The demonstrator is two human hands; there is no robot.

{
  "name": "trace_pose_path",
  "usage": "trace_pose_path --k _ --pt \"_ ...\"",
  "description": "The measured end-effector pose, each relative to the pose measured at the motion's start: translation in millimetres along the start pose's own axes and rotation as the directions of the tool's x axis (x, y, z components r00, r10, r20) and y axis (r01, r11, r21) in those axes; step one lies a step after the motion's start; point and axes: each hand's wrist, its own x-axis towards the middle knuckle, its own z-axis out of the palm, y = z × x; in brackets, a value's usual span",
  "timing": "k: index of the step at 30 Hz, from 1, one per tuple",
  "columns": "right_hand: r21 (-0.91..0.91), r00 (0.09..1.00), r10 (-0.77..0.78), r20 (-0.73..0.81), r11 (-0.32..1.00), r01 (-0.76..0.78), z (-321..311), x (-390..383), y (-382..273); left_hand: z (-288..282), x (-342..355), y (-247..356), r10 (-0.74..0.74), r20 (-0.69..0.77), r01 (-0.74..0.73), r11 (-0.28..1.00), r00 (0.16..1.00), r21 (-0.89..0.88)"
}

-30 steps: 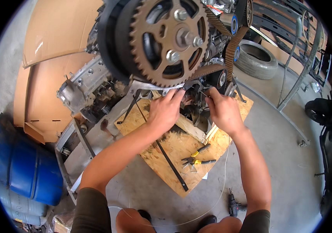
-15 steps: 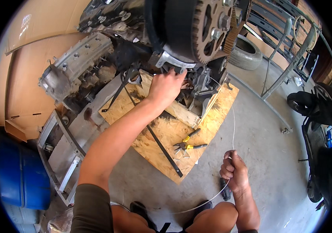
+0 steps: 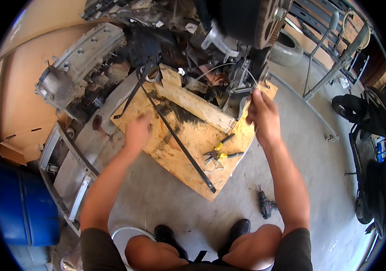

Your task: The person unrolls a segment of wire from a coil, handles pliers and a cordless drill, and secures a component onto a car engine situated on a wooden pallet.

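I squat before a car engine point(image 3: 211, 49) that rests on a plywood board point(image 3: 188, 135). A large toothed pulley point(image 3: 269, 20) sits at its top. My right hand point(image 3: 261, 113) is raised at the engine's right side, fingers pinched on a thin pale wire point(image 3: 220, 67) that arcs into the engine. Blurred and holding nothing, my left hand point(image 3: 138, 131) hovers over the board's left part with fingers apart. Yellow-handled pliers point(image 3: 222, 152) lie on the board between my hands. A long black bar point(image 3: 179, 142) runs diagonally across the board.
A grey cylinder head point(image 3: 80, 63) lies on a metal frame at left, with cardboard point(image 3: 17, 99) behind. A blue barrel point(image 3: 21, 207) stands at lower left. A small drill point(image 3: 265, 207) lies on the concrete near my right knee. A tyre point(image 3: 288, 47) and a scooter point(image 3: 369, 117) stand at right.
My right hand rose from the floor up to the engine's right side, bringing the wire. My left hand came off the engine and dropped back over the board. The view shifted.
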Motion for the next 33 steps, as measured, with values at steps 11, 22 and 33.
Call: trace_pose_path --k 11,22,33 --pt "0.42 0.944 0.247 0.217 0.85 -0.319 -51 -115 69 22 -100 92 -0.179 0.246 0.293 0.759 0.953 -0.582" --pt "0.489 0.935 0.259 0.242 0.8 -0.348 -2 -100 17 -53 -42 -62 -0.076 -0.202 0.077 0.997 0.976 -0.004" --pt "0.346 0.998 0.058 0.009 0.936 -0.057 10 -19 16 -133 -77 -175 0.022 -0.033 -0.008 0.926 0.999 0.377"
